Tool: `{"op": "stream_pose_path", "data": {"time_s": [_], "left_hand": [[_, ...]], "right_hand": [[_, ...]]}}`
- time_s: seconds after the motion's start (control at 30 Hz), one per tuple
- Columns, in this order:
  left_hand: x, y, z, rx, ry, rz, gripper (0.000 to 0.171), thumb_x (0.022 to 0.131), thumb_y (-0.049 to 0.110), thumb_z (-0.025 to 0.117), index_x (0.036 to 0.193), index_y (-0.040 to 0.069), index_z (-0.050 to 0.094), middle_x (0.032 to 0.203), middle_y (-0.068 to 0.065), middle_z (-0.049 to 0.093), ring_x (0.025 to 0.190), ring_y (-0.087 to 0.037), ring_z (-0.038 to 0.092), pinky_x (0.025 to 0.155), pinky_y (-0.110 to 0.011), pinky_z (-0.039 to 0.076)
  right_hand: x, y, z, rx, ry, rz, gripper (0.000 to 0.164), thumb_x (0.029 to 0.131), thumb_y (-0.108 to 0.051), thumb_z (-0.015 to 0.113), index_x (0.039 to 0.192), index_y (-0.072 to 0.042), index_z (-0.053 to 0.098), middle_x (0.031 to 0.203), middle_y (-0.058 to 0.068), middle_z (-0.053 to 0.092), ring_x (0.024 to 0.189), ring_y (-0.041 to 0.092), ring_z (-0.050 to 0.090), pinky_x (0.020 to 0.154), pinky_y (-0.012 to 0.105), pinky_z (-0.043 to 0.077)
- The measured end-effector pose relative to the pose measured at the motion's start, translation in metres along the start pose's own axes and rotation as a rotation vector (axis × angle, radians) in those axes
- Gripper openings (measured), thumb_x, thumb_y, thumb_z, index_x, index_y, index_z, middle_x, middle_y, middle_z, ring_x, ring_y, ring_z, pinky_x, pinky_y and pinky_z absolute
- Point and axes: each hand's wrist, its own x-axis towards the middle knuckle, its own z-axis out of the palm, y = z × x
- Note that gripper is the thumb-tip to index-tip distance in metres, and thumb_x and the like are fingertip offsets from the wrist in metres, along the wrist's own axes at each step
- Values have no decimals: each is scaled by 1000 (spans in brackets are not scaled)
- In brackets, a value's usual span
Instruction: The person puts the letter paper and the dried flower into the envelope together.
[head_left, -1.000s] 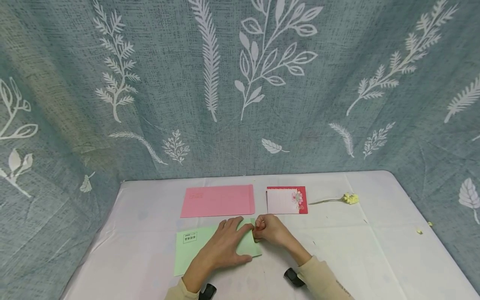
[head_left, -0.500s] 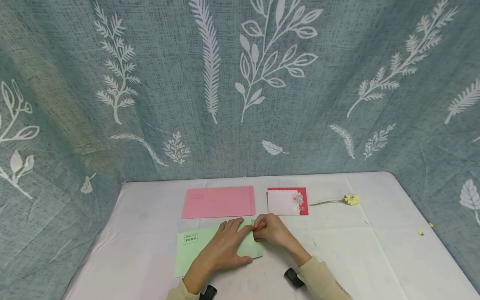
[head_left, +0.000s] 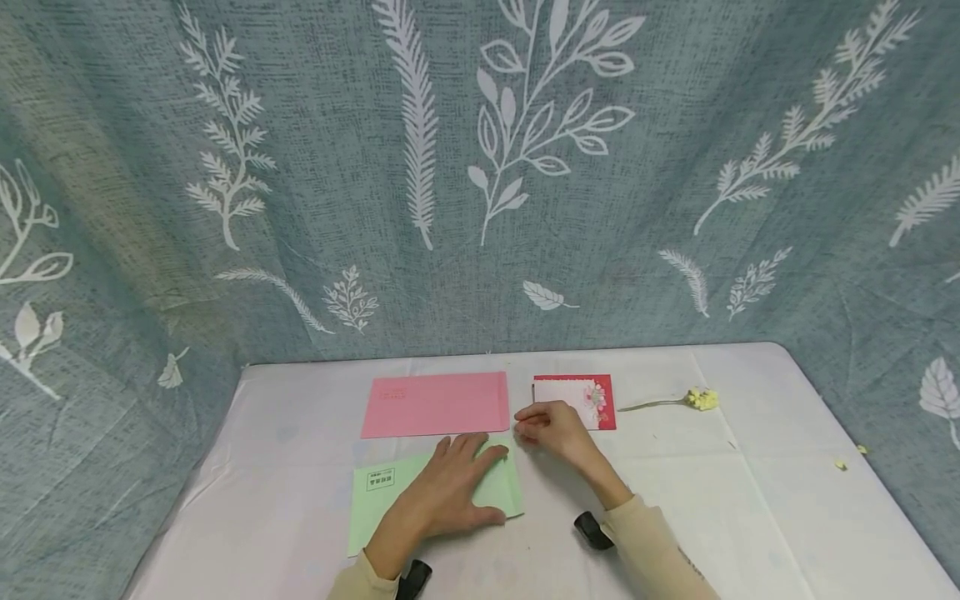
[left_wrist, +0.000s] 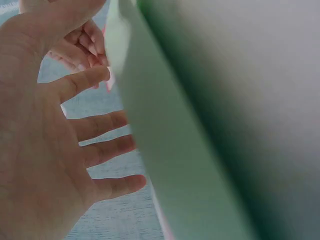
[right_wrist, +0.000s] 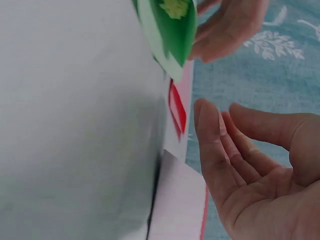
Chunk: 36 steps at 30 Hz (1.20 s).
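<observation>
A pale green envelope [head_left: 495,490] with a printed box at its left end lies at the front of the table. My left hand [head_left: 450,496] rests on it, fingers and thumb spread straight. In the right wrist view the envelope's mouth gapes, and a yellow flower head [right_wrist: 175,8] shows inside. My right hand [head_left: 555,429] is just beyond the envelope's right end and overlaps the red-edged flowered card [head_left: 558,392] in the head view. Its fingers bend loosely, with a gap between thumb and forefinger [right_wrist: 207,122] and nothing held.
A pink envelope [head_left: 438,406] lies behind the green one. Right of the card is a single yellow flower [head_left: 702,398] on a long stem. Small yellow petals [head_left: 840,466] lie near the table's right edge, and a patterned curtain [head_left: 465,275] hangs behind.
My right hand has left the green envelope's mouth and moved back and slightly right, its pinch loosened. My left hand stays on the envelope.
</observation>
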Motion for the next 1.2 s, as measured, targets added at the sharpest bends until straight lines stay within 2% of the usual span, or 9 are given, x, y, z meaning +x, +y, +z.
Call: {"op": "stream_pose_path", "data": {"time_s": [0.13, 0.33, 0.5, 0.7, 0.97, 1.07, 1.2], "left_hand": [[9, -6, -13, -26, 23, -1, 75, 79, 53, 75, 139, 15, 50, 139, -17, 48, 130, -32, 43, 104, -59, 35], [30, -18, -27, -47, 38, -41, 70, 82, 44, 76, 139, 12, 50, 141, -18, 47, 130, -37, 44, 106, -58, 33], [50, -24, -25, -82, -18, -51, 69, 85, 41, 74, 141, 10, 49, 142, -19, 47, 132, -37, 42, 108, -58, 31], [69, -38, -24, -65, -119, -100, 72, 84, 36, 76, 145, 9, 46, 151, -16, 39, 141, -34, 34, 115, -54, 24], [77, -55, -23, -132, -233, -153, 82, 82, 32, 77, 151, 13, 38, 159, -17, 25, 147, -34, 21, 119, -49, 15], [80, -59, -24, -146, -245, -157, 84, 81, 31, 76, 153, 15, 36, 159, -16, 23, 147, -33, 19, 119, -47, 14], [86, -64, -24, -165, -218, -124, 86, 78, 31, 79, 152, 14, 37, 157, -17, 28, 146, -34, 23, 118, -48, 17]], "right_hand": [[9, -4, -1, 28, 7, -11, 19, 91, -3, 65, 105, 9, 70, 88, 18, 72, 79, 29, 72, 69, 35, 58], [22, -7, -2, 94, -16, -5, 24, 94, -7, 62, 111, 10, 68, 96, 16, 73, 84, 22, 72, 71, 29, 57], [29, 1, 1, 162, -27, 84, 26, 96, -3, 58, 115, 13, 65, 107, 22, 69, 94, 28, 71, 81, 33, 57], [42, 9, 7, 195, -42, 155, 26, 97, -3, 57, 114, 16, 64, 99, 24, 70, 84, 25, 71, 77, 35, 58], [52, 8, 11, 260, -80, 190, 25, 97, -2, 55, 111, 17, 64, 89, 22, 70, 74, 17, 70, 74, 33, 59], [55, 7, 10, 275, -106, 186, 26, 97, -1, 54, 110, 18, 64, 86, 21, 70, 71, 14, 68, 72, 30, 59], [57, 8, 10, 300, -132, 200, 26, 98, -1, 53, 110, 20, 62, 83, 17, 70, 67, 11, 67, 68, 26, 58]]}}
